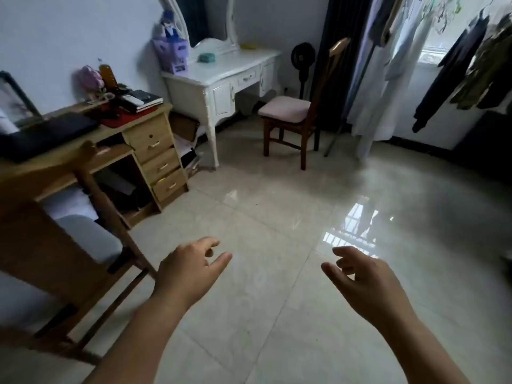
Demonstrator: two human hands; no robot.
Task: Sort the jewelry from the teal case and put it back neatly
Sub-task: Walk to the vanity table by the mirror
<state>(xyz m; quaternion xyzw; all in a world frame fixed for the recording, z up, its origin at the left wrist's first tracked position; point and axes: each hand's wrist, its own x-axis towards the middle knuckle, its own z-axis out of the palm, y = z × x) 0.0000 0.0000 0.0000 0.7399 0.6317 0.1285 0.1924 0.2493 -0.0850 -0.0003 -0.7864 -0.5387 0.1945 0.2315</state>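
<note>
Both hands are up in front of me over bare floor tile [277, 314], nothing in either. Left hand [188, 270]: fingers loosely curled, thumb apart from them, empty. Right hand [368, 281]: same pose, fingers spread and slack, empty.

Teal case [207, 57] sits far off on the white vanity [227, 70], near the mirror [205, 18] base, well apart from both hands. It looks closed, but it's small and soft at this range, so I can't tell for sure, and I see none of its contents.

Other containers:
- Purple box [173, 55] at the vanity's left end, a doll-like figure [169, 24] on top. Contents not readable.
- Vanity drawers shut.
- Wooden desk [91, 151] on the left: three drawers [163, 164] stacked on its right side, all shut. On top are books [144, 101], a red cloth [122, 119], an amber bottle [107, 74], a pink flower [90, 76].
- Open cubby under the desk holds dark items I can't make out.

Chair [291, 120] with a pale cushion stands just right of the vanity. Clothes [471, 65] hang at the window on the right.
</note>
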